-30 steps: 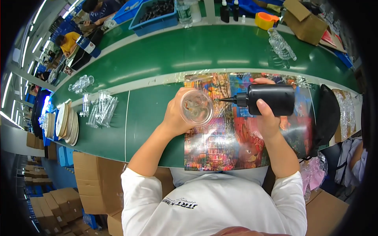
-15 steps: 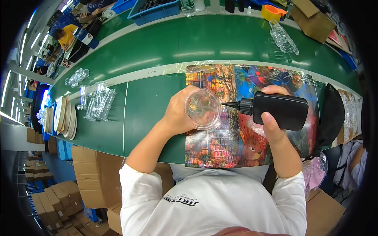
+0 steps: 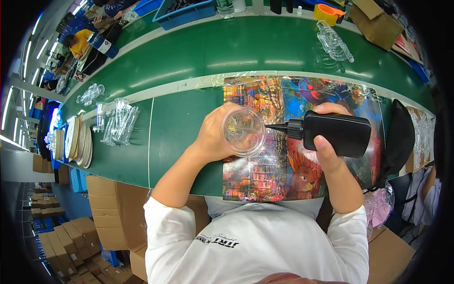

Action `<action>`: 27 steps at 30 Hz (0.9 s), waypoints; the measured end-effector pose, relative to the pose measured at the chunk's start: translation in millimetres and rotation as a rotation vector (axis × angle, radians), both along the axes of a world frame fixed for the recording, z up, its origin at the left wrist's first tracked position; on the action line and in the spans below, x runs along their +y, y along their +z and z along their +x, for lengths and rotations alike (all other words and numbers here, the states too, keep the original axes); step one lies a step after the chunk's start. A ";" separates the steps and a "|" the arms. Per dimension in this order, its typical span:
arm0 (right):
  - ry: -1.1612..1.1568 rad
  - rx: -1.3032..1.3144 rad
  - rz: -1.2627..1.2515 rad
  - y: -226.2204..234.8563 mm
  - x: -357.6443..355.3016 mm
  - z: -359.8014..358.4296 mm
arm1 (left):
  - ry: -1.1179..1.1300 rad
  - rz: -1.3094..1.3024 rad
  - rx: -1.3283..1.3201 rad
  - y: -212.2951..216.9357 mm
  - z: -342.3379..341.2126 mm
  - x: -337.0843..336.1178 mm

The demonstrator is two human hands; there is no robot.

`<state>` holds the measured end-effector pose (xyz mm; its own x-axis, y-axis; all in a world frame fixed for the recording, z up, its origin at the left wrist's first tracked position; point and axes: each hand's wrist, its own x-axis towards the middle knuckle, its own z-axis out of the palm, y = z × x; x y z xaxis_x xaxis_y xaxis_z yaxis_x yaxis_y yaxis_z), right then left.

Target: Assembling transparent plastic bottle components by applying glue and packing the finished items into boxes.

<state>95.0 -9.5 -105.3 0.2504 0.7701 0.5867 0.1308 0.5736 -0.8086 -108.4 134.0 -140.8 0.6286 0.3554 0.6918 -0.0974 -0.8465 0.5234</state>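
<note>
My left hand (image 3: 213, 132) is wrapped around a clear, round, cup-like part (image 3: 243, 131), its circular rim facing up. Some clear inner structure shows through it, but its shape is hard to make out. In my right hand (image 3: 329, 149) lies a black squeeze bottle (image 3: 338, 135), tipped on its side with its thin pointed nozzle (image 3: 276, 127) aimed left. The nozzle's tip is at the right edge of the clear part's rim; whether they touch I cannot tell. Beneath both hands is a colourful printed sheet (image 3: 257, 182) on the green table (image 3: 177, 118).
Clear tubular parts (image 3: 120, 123) stand at the left, near stacked pale discs (image 3: 78, 142). Beyond runs a green belt (image 3: 265, 45) carrying a clear piece (image 3: 334, 41). A blue bin (image 3: 184, 16) and an orange tape dispenser (image 3: 327, 15) sit at the far side. A black cloth-like item (image 3: 399, 137) is at right.
The clear pieces on the far green belt have shifted slightly left. Both hands, the cup-like part and the bottle are almost where they were.
</note>
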 end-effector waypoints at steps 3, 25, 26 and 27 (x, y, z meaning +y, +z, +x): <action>0.004 0.006 -0.012 1.0 -0.4 -0.4 | 0.014 0.010 0.006 -0.8 -0.2 0.1; 0.016 -0.019 -0.009 3.9 -1.8 0.2 | -0.014 0.047 -0.009 1.4 0.8 1.2; 0.011 -0.017 -0.013 3.8 -2.2 0.0 | -0.020 0.045 -0.007 1.4 0.9 1.3; 0.005 -0.016 -0.017 3.7 -2.6 -0.1 | -0.020 0.045 -0.007 1.3 0.8 1.2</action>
